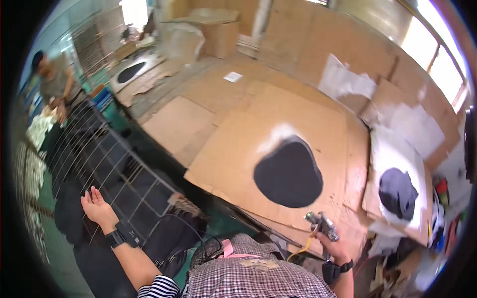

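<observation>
cardboard sheet (223,159), one black piece (289,174), right hand (339,250) around one sprayer (325,227), left hand (101,212) unclenched

The cardboard sheet (233,149) lay on the tabletop (164,97), bearing the flat piece (289,174) toward the sheet's near edge. The spray gun (325,226), in the right hand (337,247), was positioned before the piece, toward the tabletop's near right corner. The wire rack (130,150) stood left of the tabletop, the left hand (101,212) at its near end. A board (385,151) carrying a second piece (399,193) lay right of the sheet.
</observation>
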### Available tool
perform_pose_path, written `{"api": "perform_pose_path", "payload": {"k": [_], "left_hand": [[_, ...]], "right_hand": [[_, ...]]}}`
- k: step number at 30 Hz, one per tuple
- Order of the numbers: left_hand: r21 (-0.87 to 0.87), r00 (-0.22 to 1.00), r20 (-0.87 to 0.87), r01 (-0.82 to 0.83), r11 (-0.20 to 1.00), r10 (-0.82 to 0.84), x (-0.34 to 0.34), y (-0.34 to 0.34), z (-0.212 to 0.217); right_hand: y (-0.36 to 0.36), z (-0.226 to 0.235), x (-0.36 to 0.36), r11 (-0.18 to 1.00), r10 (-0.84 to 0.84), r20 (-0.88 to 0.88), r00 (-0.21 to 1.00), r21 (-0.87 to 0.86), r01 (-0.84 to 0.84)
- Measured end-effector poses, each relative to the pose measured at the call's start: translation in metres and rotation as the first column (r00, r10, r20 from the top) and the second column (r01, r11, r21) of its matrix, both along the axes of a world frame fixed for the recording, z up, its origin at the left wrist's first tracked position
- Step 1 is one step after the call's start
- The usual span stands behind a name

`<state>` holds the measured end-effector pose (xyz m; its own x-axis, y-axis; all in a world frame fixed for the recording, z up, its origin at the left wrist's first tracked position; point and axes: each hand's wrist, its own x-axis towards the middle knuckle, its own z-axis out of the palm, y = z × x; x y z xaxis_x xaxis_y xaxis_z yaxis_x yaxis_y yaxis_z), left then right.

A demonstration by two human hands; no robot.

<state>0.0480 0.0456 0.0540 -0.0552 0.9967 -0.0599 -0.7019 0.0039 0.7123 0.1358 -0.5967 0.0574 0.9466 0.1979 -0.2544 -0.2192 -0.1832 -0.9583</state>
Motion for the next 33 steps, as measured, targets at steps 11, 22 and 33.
{"api": "perform_pose_path", "payload": {"k": [11,22,33], "left_hand": [[0.212,0.779,-0.129,0.626,0.751,-0.613,0.164,-0.188,0.014],[-0.054,0.550,-0.174,0.823,0.565,-0.817,0.205,-0.236,-0.020],[-0.165,0.362,-0.230,0.900,0.403,-0.903,0.222,-0.253,-0.059]], "right_hand": [[-0.062,0.047,-0.091,0.956,-0.294,0.035,0.955,0.037,0.292],[-0.031,0.080,-0.132,0.907,-0.417,0.076,0.906,-0.026,0.420],[0.005,0.089,-0.125,0.825,-0.551,0.190,0.813,-0.024,0.564]]}}
